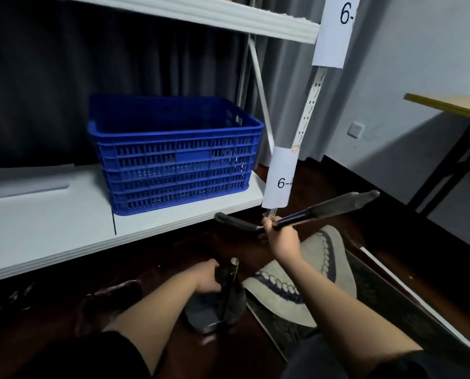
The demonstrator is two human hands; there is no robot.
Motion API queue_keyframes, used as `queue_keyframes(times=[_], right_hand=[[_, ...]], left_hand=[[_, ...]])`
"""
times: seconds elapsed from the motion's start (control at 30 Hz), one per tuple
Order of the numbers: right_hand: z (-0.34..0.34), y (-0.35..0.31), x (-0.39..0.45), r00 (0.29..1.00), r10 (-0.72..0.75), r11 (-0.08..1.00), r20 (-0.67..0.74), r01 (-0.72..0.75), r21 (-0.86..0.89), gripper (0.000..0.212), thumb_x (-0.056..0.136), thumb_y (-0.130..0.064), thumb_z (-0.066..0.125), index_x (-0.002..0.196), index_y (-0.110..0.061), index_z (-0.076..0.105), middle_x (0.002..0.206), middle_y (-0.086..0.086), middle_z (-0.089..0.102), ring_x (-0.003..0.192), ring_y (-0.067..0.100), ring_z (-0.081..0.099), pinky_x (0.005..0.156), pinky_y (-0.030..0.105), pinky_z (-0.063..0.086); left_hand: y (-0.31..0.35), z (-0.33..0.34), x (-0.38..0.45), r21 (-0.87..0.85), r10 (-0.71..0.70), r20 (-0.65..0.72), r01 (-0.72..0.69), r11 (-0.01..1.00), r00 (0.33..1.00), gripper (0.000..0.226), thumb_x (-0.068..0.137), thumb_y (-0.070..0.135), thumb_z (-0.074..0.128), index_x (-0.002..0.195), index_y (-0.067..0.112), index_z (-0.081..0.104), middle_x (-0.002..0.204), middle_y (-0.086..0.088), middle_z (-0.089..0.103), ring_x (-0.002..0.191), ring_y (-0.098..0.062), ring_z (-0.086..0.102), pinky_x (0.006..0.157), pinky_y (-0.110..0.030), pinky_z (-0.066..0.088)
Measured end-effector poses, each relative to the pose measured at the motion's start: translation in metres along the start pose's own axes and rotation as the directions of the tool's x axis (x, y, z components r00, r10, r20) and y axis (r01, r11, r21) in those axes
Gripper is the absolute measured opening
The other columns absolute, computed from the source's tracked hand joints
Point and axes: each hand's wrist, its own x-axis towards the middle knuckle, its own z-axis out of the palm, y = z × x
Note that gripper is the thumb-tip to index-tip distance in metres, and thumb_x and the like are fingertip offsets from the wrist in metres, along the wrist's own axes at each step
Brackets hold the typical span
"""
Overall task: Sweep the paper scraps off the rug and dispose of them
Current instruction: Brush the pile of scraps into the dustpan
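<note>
Head view, the only 1: the right hand is closed round a dark long-handled brush, held up in the air near the shelf upright, its handle running from a curved end at the left to a flatter broad end at the right. The left hand reaches down and grips the upright handle of a grey dustpan that sits on the dark wooden floor, just beside the edge of the pale patterned rug. No paper scraps can be made out on the rug or in the pan; the light is dim, so I cannot tell whether any remain. A blue slatted crate stands on the low white shelf, and labels reading "6-" wrap the post.

The step seems to be gathering or carrying off the sweepings. To do it well, keep the pan level with its lip low, bring the brush down to it in short strokes, and lift the pan steadily so nothing spills.
</note>
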Motion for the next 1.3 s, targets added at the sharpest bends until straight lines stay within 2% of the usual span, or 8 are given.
queue_keyframes(times=[0.23, 0.33, 0.67, 0.8, 0.9, 1.03, 1.13, 1.3], right_hand=[[0.007, 0.018, 0.008, 0.999, 0.035, 0.999, 0.002, -0.035, -0.006, 0.025, 0.082, -0.05, 0.043, 0.071, -0.031, 0.057, 0.078, 0.003, 0.073, 0.087, 0.032, 0.069, 0.086, 0.046, 0.053], [0.002, 0.025, 0.011, 0.999, 0.048, 0.999, -0.006, -0.048, 0.023, 0.026, 0.079, -0.053, 0.044, 0.073, -0.034, 0.059, 0.076, 0.001, 0.072, 0.084, 0.03, 0.069, 0.084, 0.048, 0.055], [-0.025, 0.024, 0.006, 0.996, 0.055, 0.998, -0.065, -0.056, -0.011, 0.029, 0.091, -0.043, 0.045, 0.071, -0.029, 0.059, 0.07, -0.004, 0.069, 0.086, 0.028, 0.067, 0.086, 0.044, 0.053], [-0.042, 0.019, 0.003, 0.996, 0.043, 0.999, -0.08, -0.044, -0.006, 0.038, 0.08, -0.056, 0.037, 0.075, -0.028, 0.062, 0.082, 0.004, 0.073, 0.084, 0.028, 0.069, 0.084, 0.045, 0.054], [-0.063, 0.01, -0.007, 0.992, 0.016, 0.999, -0.125, -0.02, -0.037, 0.038, 0.089, -0.048, 0.039, 0.078, -0.021, 0.063, 0.083, 0.004, 0.073, 0.086, 0.029, 0.067, 0.084, 0.042, 0.052], [-0.096, 0.003, -0.017, 0.978, 0.003, 0.998, -0.209, -0.015, -0.056, 0.032, 0.094, -0.037, 0.04, 0.079, -0.017, 0.059, 0.09, 0.009, 0.069, 0.093, 0.034, 0.062, 0.081, 0.039, 0.047], [-0.131, 0.002, -0.027, 0.957, 0.018, 1.0, -0.29, -0.024, -0.018, 0.034, 0.095, -0.039, 0.041, 0.088, -0.017, 0.066, 0.092, 0.009, 0.07, 0.091, 0.031, 0.063, 0.084, 0.039, 0.048], [-0.2, 0.012, -0.048, 0.896, 0.048, 0.999, -0.442, -0.038, 0.03, 0.037, 0.09, -0.045, 0.042, 0.083, -0.019, 0.068, 0.086, 0.006, 0.072, 0.083, 0.028, 0.065, 0.082, 0.04, 0.052]], left_hand=[[0.018, 0.046, 0.017, -0.461, -0.109, -0.132, 0.036, 0.887, 0.985, 0.052, 0.086, 0.03, 0.067, 0.132, 0.015, 0.047, 0.124, -0.009, 0.062, 0.111, -0.028, 0.062, 0.091, -0.037, 0.052], [0.023, 0.05, 0.026, -0.543, -0.159, -0.17, 0.043, 0.839, 0.973, 0.034, 0.091, 0.029, 0.06, 0.121, 0.013, 0.057, 0.116, -0.012, 0.067, 0.106, -0.03, 0.065, 0.091, -0.041, 0.054], [0.034, 0.009, 0.019, -0.405, -0.166, -0.32, 0.024, 0.914, 0.933, 0.022, 0.086, 0.032, 0.055, 0.103, 0.02, 0.061, 0.108, -0.009, 0.071, 0.098, -0.03, 0.069, 0.091, -0.035, 0.054], [0.05, -0.023, 0.003, -0.299, -0.122, -0.354, 0.011, 0.954, 0.927, 0.021, 0.087, 0.032, 0.054, 0.102, 0.02, 0.06, 0.105, -0.008, 0.071, 0.1, -0.028, 0.067, 0.09, -0.031, 0.05], [0.069, -0.04, -0.011, -0.242, -0.083, -0.394, -0.016, 0.97, 0.915, 0.023, 0.088, 0.031, 0.055, 0.106, 0.017, 0.06, 0.108, -0.01, 0.069, 0.103, -0.029, 0.064, 0.088, -0.031, 0.046], [0.098, -0.06, -0.034, -0.191, -0.01, -0.439, -0.082, 0.978, 0.898, 0.023, 0.091, 0.027, 0.055, 0.108, 0.012, 0.06, 0.113, -0.011, 0.064, 0.107, -0.031, 0.059, 0.084, -0.031, 0.044], [0.127, -0.07, -0.047, -0.164, 0.06, -0.47, -0.155, 0.974, 0.881, 0.024, 0.092, 0.025, 0.055, 0.108, 0.009, 0.061, 0.114, -0.014, 0.064, 0.108, -0.031, 0.059, 0.085, -0.032, 0.045], [0.189, -0.072, -0.065, -0.157, 0.227, -0.476, -0.336, 0.929, 0.85, 0.021, 0.09, 0.023, 0.057, 0.105, 0.008, 0.063, 0.108, -0.013, 0.066, 0.104, -0.031, 0.06, 0.077, -0.029, 0.042]])
